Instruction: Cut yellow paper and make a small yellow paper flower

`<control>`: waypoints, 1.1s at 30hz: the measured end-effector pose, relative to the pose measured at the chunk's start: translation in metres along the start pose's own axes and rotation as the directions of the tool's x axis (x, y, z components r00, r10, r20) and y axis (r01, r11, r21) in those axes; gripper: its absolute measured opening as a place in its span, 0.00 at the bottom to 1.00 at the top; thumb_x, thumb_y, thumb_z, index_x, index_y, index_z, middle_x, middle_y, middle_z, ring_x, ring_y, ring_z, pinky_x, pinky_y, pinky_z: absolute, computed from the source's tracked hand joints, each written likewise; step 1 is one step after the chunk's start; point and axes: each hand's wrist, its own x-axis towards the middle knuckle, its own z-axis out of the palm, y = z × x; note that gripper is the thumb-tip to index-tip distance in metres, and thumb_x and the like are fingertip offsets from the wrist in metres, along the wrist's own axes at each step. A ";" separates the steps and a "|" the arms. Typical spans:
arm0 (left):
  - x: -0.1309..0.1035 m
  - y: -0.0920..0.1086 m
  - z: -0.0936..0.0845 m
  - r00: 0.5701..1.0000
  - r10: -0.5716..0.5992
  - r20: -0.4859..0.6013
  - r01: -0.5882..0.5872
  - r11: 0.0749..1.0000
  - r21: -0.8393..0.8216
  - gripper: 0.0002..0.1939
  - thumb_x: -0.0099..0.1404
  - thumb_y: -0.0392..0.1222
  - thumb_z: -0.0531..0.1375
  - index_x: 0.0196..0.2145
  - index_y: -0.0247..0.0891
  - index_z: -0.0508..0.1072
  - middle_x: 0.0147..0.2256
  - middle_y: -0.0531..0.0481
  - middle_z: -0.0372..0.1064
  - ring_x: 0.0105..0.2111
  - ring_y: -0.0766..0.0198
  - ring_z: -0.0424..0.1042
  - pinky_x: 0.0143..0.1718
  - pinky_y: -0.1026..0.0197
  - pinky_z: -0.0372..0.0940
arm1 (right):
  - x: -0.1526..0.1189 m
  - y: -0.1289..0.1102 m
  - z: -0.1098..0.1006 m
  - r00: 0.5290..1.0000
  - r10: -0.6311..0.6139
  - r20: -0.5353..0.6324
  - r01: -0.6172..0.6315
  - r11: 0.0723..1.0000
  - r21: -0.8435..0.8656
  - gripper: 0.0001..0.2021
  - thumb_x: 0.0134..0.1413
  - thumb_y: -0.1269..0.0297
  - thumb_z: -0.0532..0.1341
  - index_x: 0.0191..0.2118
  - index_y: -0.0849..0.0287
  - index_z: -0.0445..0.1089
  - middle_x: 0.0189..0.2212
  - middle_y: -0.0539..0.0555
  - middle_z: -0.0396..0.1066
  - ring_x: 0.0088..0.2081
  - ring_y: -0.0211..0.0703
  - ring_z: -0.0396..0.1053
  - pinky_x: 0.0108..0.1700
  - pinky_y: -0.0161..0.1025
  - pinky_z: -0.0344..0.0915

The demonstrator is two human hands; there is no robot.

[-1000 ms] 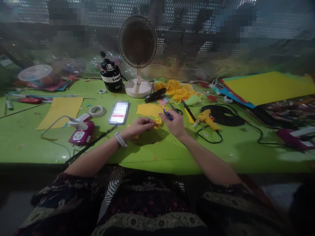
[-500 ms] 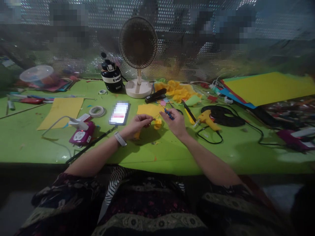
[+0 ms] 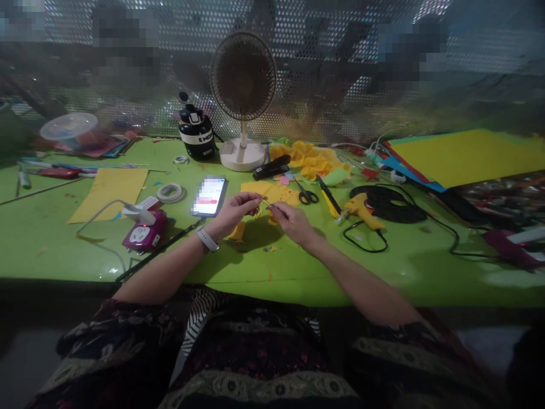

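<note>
Both hands meet above the green table (image 3: 264, 272): left hand (image 3: 233, 211) and right hand (image 3: 292, 221) pinch a thin wire-like stem (image 3: 264, 201) between fingertips. Yellow paper pieces (image 3: 272, 194) lie underneath, unassembled; finished yellow flowers (image 3: 309, 159) sit behind.

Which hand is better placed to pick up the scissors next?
Right, probably. The scissors lie on the table just beyond and to the right of the right hand. The left hand sits further away, pinching a thin piece with the right, so it would have to cross over.
</note>
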 end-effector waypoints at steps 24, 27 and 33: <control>0.003 -0.007 -0.006 0.998 0.068 0.003 -0.068 0.996 0.063 0.17 0.48 0.50 0.77 0.30 0.37 0.83 0.30 0.48 0.78 0.28 0.67 0.70 0.33 0.60 0.65 | 0.001 -0.005 -0.007 0.995 0.043 0.094 -0.051 0.995 0.085 0.22 0.68 0.45 0.52 0.34 0.57 0.71 0.26 0.51 0.69 0.28 0.40 0.65 0.32 0.37 0.58; 0.003 -0.008 -0.006 0.997 0.081 0.007 -0.082 0.995 0.057 0.16 0.49 0.50 0.77 0.30 0.37 0.83 0.31 0.48 0.78 0.28 0.67 0.70 0.33 0.60 0.65 | 0.001 -0.005 -0.007 0.994 0.041 0.103 -0.050 0.995 0.090 0.21 0.67 0.46 0.53 0.34 0.57 0.70 0.27 0.52 0.70 0.29 0.41 0.65 0.33 0.38 0.58; 0.004 -0.009 -0.007 0.996 0.082 0.028 -0.083 0.995 0.060 0.15 0.51 0.49 0.76 0.31 0.37 0.83 0.31 0.47 0.78 0.29 0.67 0.71 0.34 0.59 0.65 | 0.000 -0.005 -0.007 0.992 0.046 0.120 -0.059 0.992 0.108 0.20 0.67 0.47 0.53 0.33 0.57 0.70 0.26 0.52 0.69 0.29 0.41 0.64 0.33 0.38 0.57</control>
